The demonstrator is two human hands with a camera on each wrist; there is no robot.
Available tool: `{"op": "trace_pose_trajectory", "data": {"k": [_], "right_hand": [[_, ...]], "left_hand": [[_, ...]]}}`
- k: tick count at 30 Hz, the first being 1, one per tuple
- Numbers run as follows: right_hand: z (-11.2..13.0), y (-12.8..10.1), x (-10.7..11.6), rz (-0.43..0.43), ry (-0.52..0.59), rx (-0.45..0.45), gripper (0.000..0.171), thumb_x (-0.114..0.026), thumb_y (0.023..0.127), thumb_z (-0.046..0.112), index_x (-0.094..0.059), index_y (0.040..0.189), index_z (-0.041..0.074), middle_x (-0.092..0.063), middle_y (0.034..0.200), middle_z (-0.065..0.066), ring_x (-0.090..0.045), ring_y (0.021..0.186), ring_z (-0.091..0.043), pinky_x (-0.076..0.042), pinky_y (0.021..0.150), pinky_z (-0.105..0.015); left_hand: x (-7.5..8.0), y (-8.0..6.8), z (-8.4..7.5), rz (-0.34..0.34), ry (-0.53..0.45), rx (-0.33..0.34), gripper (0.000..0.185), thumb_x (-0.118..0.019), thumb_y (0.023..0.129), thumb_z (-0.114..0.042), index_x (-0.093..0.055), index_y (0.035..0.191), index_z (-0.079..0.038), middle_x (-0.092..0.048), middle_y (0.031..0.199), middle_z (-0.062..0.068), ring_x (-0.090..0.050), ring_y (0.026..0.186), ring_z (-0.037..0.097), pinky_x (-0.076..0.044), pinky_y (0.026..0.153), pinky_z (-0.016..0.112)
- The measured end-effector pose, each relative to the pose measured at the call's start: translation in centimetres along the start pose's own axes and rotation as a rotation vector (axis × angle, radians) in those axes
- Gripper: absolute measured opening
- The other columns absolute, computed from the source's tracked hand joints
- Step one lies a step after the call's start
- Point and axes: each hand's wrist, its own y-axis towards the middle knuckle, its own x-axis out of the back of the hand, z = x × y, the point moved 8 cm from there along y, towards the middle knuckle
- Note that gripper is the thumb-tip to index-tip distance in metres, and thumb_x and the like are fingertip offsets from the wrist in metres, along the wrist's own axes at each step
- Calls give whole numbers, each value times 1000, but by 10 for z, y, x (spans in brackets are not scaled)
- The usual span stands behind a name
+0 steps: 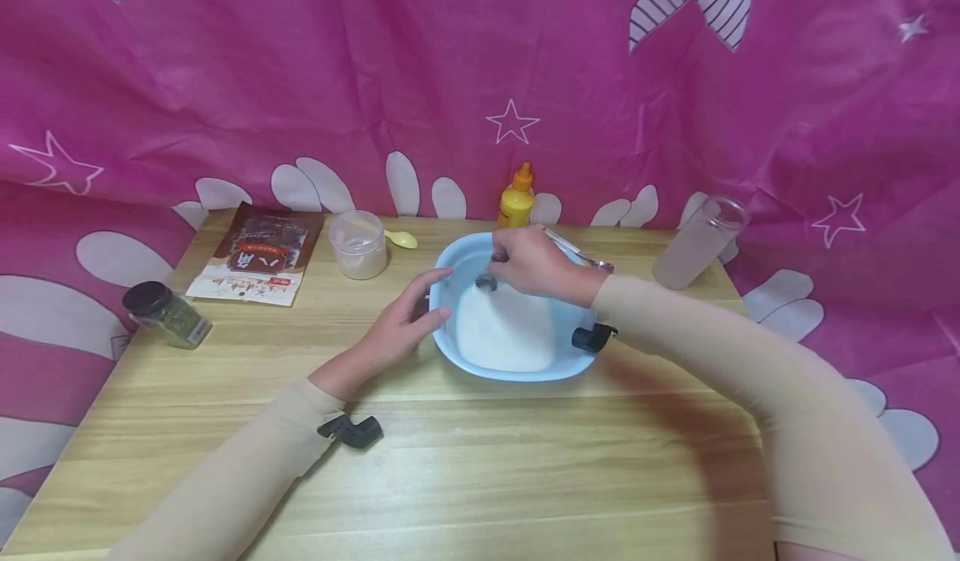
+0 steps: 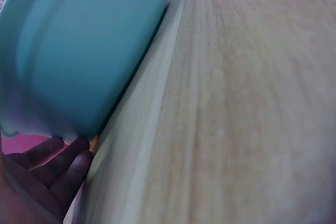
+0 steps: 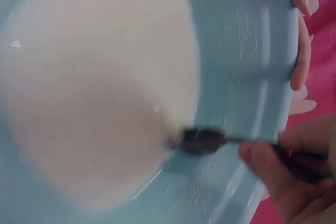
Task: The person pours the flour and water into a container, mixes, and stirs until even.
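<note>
A light blue basin [image 1: 572, 368] with white liquid [image 1: 504, 332] stands mid-table. My right hand [image 1: 534, 262] reaches over its far side and pinches a small dark metal spoon [image 1: 486, 282], whose bowl dips at the liquid's far edge. In the right wrist view the spoon [image 3: 202, 140] lies against the basin's inner wall [image 3: 247, 35] beside the liquid [image 3: 89, 93]. My left hand [image 1: 405, 323] rests with straight fingers against the basin's left rim. Its fingertips [image 3: 300, 61] show over the rim, and its fingers [image 2: 58, 166] lie by the outer wall [image 2: 84, 51].
At the table's back stand a yellow squeeze bottle [image 1: 516, 198], a clear tall jar [image 1: 697, 244], a plastic tub of white powder [image 1: 360, 244] and a yellow scoop [image 1: 402, 239]. A brown packet [image 1: 258, 254] and a black-lidded spice jar [image 1: 167, 315] lie left. Pink cloth hangs behind.
</note>
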Motion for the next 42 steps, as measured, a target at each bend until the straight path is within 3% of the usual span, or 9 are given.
{"op": "trace_pose_trajectory", "data": {"k": [5, 10, 18, 23, 29, 32, 36, 42], "right_hand": [[15, -3, -10, 64, 87, 137, 16, -83, 100, 8, -72, 89, 12, -75, 80, 6, -62, 71, -14, -54, 63, -29], [21, -9, -16, 181, 159, 177, 15, -84, 99, 10, -74, 89, 15, -78, 85, 11, -69, 76, -11, -58, 68, -30], [9, -24, -20, 471, 252, 106, 17, -82, 100, 11, -70, 89, 12, -82, 89, 8, -80, 86, -12, -57, 66, -29], [-10, -31, -16, 558, 201, -7, 25, -81, 100, 8, -62, 84, 8, -79, 84, -1, -82, 83, -14, -63, 71, -29], [-22, -27, 3, 440, -60, -42, 23, -79, 98, 9, -61, 83, 10, -66, 76, -4, -75, 71, -13, -55, 66, -31], [-23, -21, 11, 342, -137, -62, 19, -76, 97, 7, -62, 84, 9, -59, 72, -3, -63, 66, -16, -48, 63, -31], [-25, -15, 17, 208, -158, -111, 17, -73, 98, 3, -61, 86, 7, -47, 71, -4, -50, 66, -21, -42, 59, -30], [-24, -10, 15, 97, -120, -179, 14, -73, 103, 8, -62, 94, 7, -52, 73, -7, -59, 68, -25, -50, 59, -31]], "left_hand": [[0, 0, 1, 2, -9, -7, 60, -63, 114, -19, -41, 170, -21, -38, 176, 14, -55, 149, 44, -57, 115, 53], [1, 1, 2, -2, -4, -10, 60, -63, 114, -19, -41, 170, -22, -39, 175, 15, -56, 149, 43, -56, 115, 54], [1, 1, 2, -7, 9, -11, 61, -64, 114, -22, -42, 170, -21, -39, 175, 14, -57, 147, 44, -56, 116, 55], [1, 1, 2, -8, 16, -3, 60, -64, 114, -23, -41, 170, -20, -38, 176, 12, -57, 148, 44, -55, 117, 55], [3, 0, 2, -11, 17, 0, 60, -64, 114, -24, -41, 170, -22, -36, 178, 12, -55, 149, 44, -53, 119, 56], [3, 0, 2, -12, 17, 0, 60, -64, 114, -25, -42, 170, -22, -36, 178, 13, -55, 149, 45, -52, 119, 57], [3, 0, 2, -11, 20, 2, 60, -64, 114, -26, -42, 170, -23, -36, 178, 12, -55, 149, 45, -52, 119, 57], [2, 0, 2, -6, 15, -4, 60, -63, 114, -25, -41, 170, -23, -35, 178, 11, -53, 151, 44, -52, 119, 57]]}}
